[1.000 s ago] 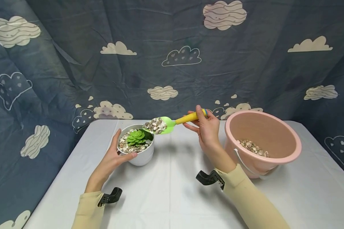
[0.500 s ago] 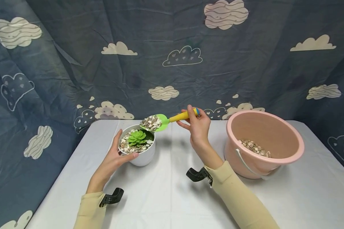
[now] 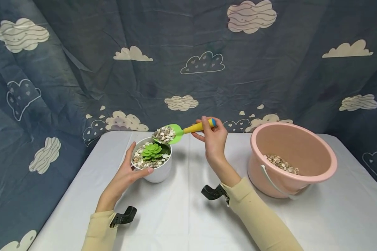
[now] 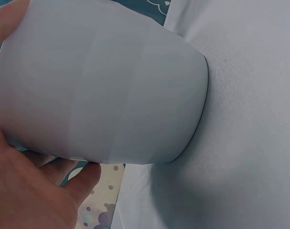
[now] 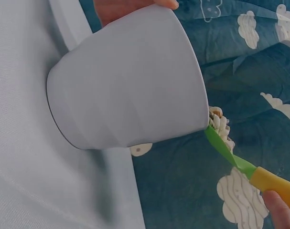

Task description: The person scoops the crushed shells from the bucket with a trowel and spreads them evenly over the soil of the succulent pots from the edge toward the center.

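My left hand [image 3: 123, 176] grips a white plant pot [image 3: 159, 174] standing on the table, thumb over the near rim and fingers round its far left side. Inside it sits a green succulent [image 3: 152, 152] bedded in small pale stones or shells. In my right hand [image 3: 214, 139] is a small garden trowel [image 3: 176, 133], pinched by its yellow handle. A heap of the same small pieces [image 3: 164, 135] lies on its green blade, the tip overlapping the pot's back right rim. The right wrist view shows the blade [image 5: 219, 143] tilted right at that rim.
A pink bucket [image 3: 264, 179] with its pale handle hanging down stands at the right. More small pieces [image 3: 281, 164] lie in its bottom. White cloth covers the table [image 3: 176, 223]; a dark blue curtain with clouds [image 3: 157, 87] hangs behind it.
My right hand has carried the loaded trowel left, farther over the pot, slowing in the last half second. The heap stays on the blade; my left hand keeps its grip on the pot.
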`<state>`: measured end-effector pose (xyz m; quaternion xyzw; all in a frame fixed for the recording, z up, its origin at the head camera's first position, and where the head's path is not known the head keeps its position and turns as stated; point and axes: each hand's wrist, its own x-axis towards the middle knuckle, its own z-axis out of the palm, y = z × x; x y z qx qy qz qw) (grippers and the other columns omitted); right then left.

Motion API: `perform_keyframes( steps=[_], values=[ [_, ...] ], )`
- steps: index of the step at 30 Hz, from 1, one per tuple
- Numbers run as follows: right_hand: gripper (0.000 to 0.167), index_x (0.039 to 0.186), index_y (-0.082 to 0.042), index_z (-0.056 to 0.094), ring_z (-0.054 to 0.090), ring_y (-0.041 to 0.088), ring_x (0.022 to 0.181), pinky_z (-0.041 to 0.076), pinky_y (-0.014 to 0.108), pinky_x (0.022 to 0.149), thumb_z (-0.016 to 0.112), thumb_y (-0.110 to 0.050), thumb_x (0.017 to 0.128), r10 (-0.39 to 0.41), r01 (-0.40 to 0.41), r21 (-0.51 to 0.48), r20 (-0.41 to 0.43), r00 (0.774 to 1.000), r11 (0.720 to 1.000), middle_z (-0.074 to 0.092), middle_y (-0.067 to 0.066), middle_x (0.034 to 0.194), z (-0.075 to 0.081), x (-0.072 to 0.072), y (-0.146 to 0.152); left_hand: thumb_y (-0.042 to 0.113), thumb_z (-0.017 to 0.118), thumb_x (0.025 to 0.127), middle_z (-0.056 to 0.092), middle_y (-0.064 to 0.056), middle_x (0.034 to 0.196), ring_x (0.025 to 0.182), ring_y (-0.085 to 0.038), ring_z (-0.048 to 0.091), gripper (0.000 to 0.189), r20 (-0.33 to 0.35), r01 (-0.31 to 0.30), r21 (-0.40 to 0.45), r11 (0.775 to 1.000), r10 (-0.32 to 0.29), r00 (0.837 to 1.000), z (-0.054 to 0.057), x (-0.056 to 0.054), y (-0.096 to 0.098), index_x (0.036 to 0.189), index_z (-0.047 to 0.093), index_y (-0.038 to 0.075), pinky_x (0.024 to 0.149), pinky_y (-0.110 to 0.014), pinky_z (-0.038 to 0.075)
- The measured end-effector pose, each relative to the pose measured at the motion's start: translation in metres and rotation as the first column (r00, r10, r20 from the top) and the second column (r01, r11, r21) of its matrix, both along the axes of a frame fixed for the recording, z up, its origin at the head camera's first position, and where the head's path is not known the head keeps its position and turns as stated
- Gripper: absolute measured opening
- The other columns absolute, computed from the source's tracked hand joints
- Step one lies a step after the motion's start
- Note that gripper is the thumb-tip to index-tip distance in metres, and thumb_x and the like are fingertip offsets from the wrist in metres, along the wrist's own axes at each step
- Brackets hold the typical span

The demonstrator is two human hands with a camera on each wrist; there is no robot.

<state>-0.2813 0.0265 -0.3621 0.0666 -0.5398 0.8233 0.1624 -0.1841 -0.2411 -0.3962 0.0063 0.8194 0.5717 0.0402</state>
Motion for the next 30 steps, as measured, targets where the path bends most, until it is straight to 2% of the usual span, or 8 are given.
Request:
perform_keyframes(
  steps=[11, 21, 25, 30],
  values=[
    [0.032, 0.112, 0.000, 0.056, 0.067, 0.038, 0.100, 0.058, 0.040, 0.071, 0.063, -0.027, 0.097, 0.005, -0.002, 0.040, -0.066, 0.998, 0.999, 0.065, 0.020, 0.108, 0.0019, 0.0002, -0.0080, 0.035, 0.079, 0.083, -0.009, -0.002, 0.163, 0.148, -0.034, -0.003, 0.109, -0.004, -0.002, 0.033, 0.999, 0.002, 1.000, 0.0011, 0.0014, 0.0013, 0.157, -0.001, 0.039, 0.113, -0.063, 0.008],
    [0.034, 0.113, 0.000, 0.057, 0.068, 0.036, 0.099, 0.059, 0.039, 0.070, 0.064, -0.028, 0.096, -0.016, 0.018, 0.043, -0.041, 0.999, 0.999, 0.066, 0.019, 0.108, 0.0002, -0.0011, -0.0092, 0.031, 0.080, 0.083, -0.006, -0.008, 0.163, 0.147, -0.038, 0.005, 0.110, 0.006, -0.016, 0.063, 0.998, 0.015, 1.000, -0.0005, -0.0006, 0.0010, 0.158, -0.001, 0.036, 0.114, -0.061, 0.011],
    [0.034, 0.113, 0.000, 0.057, 0.068, 0.038, 0.099, 0.058, 0.039, 0.069, 0.065, -0.028, 0.095, -0.019, 0.020, 0.028, -0.029, 0.999, 0.999, 0.066, 0.019, 0.108, -0.0006, -0.0017, -0.0084, 0.032, 0.079, 0.083, -0.007, -0.006, 0.163, 0.147, -0.037, 0.003, 0.110, 0.012, -0.007, 0.067, 0.998, 0.006, 1.000, 0.0001, -0.0001, 0.0006, 0.157, -0.001, 0.038, 0.114, -0.061, 0.010],
    [0.033, 0.112, 0.000, 0.056, 0.066, 0.041, 0.101, 0.058, 0.040, 0.070, 0.064, -0.027, 0.096, -0.013, 0.014, 0.029, -0.043, 0.999, 0.999, 0.065, 0.019, 0.108, 0.0005, 0.0000, -0.0097, 0.031, 0.077, 0.086, -0.010, 0.000, 0.163, 0.147, -0.035, 0.000, 0.106, 0.027, 0.025, 0.114, 0.993, -0.028, 0.999, 0.0000, 0.0016, -0.0018, 0.157, -0.002, 0.040, 0.115, -0.059, 0.007]
  ],
)
